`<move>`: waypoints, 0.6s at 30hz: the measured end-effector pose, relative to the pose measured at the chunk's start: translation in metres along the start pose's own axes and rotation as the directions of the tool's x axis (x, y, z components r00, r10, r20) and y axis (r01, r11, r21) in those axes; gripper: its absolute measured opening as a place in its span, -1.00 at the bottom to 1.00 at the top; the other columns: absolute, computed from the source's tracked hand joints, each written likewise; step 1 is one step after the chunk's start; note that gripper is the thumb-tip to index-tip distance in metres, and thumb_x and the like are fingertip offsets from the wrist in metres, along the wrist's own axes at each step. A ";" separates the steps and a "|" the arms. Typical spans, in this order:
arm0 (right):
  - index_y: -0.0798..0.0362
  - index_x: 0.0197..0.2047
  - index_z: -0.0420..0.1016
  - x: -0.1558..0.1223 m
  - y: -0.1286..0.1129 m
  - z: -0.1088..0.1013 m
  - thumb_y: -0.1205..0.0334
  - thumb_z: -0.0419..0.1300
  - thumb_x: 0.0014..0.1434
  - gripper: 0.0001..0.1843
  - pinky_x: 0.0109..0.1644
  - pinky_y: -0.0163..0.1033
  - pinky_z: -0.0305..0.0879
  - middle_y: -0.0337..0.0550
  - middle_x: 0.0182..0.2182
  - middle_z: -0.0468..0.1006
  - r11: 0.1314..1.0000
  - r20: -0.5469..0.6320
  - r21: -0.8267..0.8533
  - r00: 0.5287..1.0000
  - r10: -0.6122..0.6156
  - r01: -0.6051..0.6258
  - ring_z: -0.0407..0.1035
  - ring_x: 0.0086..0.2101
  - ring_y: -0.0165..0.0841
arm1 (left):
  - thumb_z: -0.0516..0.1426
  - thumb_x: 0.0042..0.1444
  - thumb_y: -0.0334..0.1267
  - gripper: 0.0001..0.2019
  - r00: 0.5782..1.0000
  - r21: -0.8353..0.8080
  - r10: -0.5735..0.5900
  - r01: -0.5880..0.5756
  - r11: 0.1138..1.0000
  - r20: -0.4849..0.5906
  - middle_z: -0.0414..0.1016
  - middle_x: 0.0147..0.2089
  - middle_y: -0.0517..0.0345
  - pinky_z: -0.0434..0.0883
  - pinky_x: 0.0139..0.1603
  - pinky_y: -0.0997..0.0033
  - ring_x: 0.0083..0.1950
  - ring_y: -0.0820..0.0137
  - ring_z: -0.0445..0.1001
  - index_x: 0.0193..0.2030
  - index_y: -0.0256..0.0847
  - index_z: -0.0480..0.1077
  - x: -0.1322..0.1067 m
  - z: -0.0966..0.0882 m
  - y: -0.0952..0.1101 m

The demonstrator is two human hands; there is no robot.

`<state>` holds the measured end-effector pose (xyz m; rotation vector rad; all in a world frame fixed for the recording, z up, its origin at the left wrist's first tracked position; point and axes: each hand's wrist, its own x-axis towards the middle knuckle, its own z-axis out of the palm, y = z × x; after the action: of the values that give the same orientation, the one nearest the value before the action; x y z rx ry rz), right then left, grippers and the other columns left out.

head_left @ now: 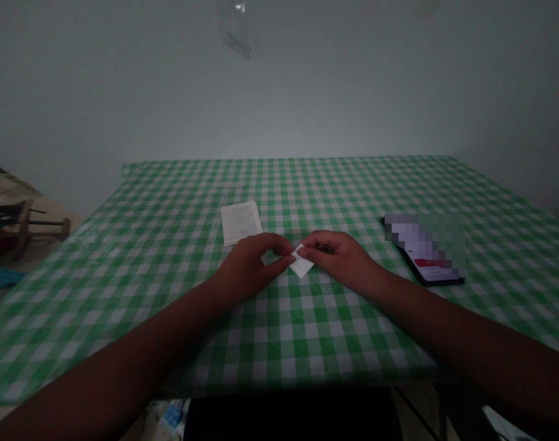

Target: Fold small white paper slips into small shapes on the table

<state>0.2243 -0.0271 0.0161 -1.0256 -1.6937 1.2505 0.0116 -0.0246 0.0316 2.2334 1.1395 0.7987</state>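
Both of my hands meet over the middle of a table covered in a green and white checked cloth (307, 343). My left hand (252, 264) and my right hand (338, 254) each pinch a small white folded paper (301, 263) between thumb and fingers, just above the cloth. The paper's near corner points down toward the cloth. A second white paper (241, 222) with printed text lies flat just beyond my left hand.
A phone (424, 251) with a lit screen lies on the cloth to the right of my right hand. A pale wall rises behind the table. Off the table's left edge stands a wooden object (29, 229) on the floor.
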 end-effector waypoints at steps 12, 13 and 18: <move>0.04 -0.30 0.57 -0.003 -0.001 0.000 0.10 0.27 0.18 -0.82 -0.20 -0.22 0.29 -0.25 -0.39 0.54 0.998 -0.055 0.059 0.998 -0.005 0.008 0.39 -0.35 -0.40 | 0.22 0.19 -0.20 -0.89 1.000 -0.054 -0.012 0.011 0.998 -0.024 0.60 -0.24 0.23 0.43 -0.08 0.38 -0.20 0.42 0.53 -0.20 -0.17 0.51 -0.001 -0.002 0.007; 0.05 -0.30 0.57 -0.003 -0.001 0.001 0.11 0.27 0.18 -0.82 -0.20 -0.23 0.29 -0.25 -0.39 0.54 0.998 -0.058 0.065 0.998 -0.008 0.012 0.39 -0.35 -0.40 | 0.22 0.19 -0.21 -0.89 0.999 -0.061 -0.020 0.019 0.998 -0.025 0.60 -0.25 0.23 0.43 -0.08 0.37 -0.20 0.42 0.53 -0.20 -0.16 0.52 -0.001 -0.002 0.008; 0.05 -0.31 0.57 -0.004 -0.004 0.001 0.12 0.27 0.18 -0.83 -0.19 -0.23 0.30 -0.25 -0.39 0.55 0.997 -0.070 0.076 0.997 0.009 -0.004 0.40 -0.34 -0.39 | 0.20 0.19 -0.19 -0.88 0.998 -0.100 -0.068 0.067 0.993 -0.011 0.61 -0.22 0.22 0.45 -0.05 0.32 -0.18 0.38 0.55 -0.21 -0.15 0.52 -0.001 -0.004 0.011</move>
<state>0.2240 -0.0317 0.0190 -1.0189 -1.5783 1.2589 0.0147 -0.0308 0.0416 2.1003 1.1502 0.8268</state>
